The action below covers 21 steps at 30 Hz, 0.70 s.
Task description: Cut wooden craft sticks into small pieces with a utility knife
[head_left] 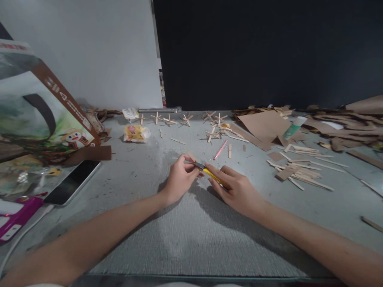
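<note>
My right hand is closed round a yellow utility knife, its metal front end pointing left. Opposite it, my left hand pinches a small wooden piece, blurred and mostly covered by the fingers. The knife's tip meets the left fingertips at this piece, just above the table. Beyond the hands lie a pink striped stick and a short flat wooden stick.
Crossed-stick shapes line the table's back. Loose wooden sticks, brown cardboard and a green glue stick lie right. At left are a phone, a yellow packet, a printed box and a purple device beside a white cable.
</note>
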Tool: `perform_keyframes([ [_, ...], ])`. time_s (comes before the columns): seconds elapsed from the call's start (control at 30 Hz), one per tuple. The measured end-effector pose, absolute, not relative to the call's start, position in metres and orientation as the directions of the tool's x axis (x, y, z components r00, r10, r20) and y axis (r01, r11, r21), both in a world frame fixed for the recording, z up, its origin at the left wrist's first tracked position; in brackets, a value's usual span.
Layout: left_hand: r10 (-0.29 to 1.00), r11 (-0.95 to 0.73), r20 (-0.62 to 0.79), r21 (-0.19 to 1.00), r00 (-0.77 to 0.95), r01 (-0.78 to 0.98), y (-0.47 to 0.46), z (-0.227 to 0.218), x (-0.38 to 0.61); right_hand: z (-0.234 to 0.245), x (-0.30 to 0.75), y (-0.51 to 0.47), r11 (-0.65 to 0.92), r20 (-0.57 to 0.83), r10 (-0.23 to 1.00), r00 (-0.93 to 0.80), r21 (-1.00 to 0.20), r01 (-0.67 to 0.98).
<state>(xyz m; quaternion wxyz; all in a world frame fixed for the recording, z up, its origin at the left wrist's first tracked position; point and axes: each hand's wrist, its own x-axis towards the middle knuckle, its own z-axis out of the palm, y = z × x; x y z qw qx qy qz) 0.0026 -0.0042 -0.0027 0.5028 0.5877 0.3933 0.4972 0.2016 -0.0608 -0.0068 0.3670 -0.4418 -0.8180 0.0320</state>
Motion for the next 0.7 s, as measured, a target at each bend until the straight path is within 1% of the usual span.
perform_keyframes([
  [0.2,0.959,-0.198,0.199,0.98,0.2,-0.027,-0.0043,-0.0031,0.0027,-0.0028,0.1989,-0.0637,0.622,0.555,0.754,-0.353,-0.43,0.654],
  [0.33,0.952,-0.21,0.213,0.977,0.221,-0.036,-0.0035,-0.0044,0.0019,-0.0046,0.199,-0.0627,0.623,0.555,0.754,-0.351,-0.437,0.649],
  [0.53,0.93,-0.181,0.221,0.971,0.295,-0.16,-0.0044,-0.0014,-0.0011,-0.0054,0.2003,-0.061,0.616,0.552,0.758,-0.349,-0.429,0.66],
  [0.7,0.938,-0.093,0.169,0.964,0.302,-0.25,-0.0026,-0.0001,-0.0001,-0.0056,0.2009,-0.0604,0.62,0.55,0.756,-0.354,-0.429,0.657],
])
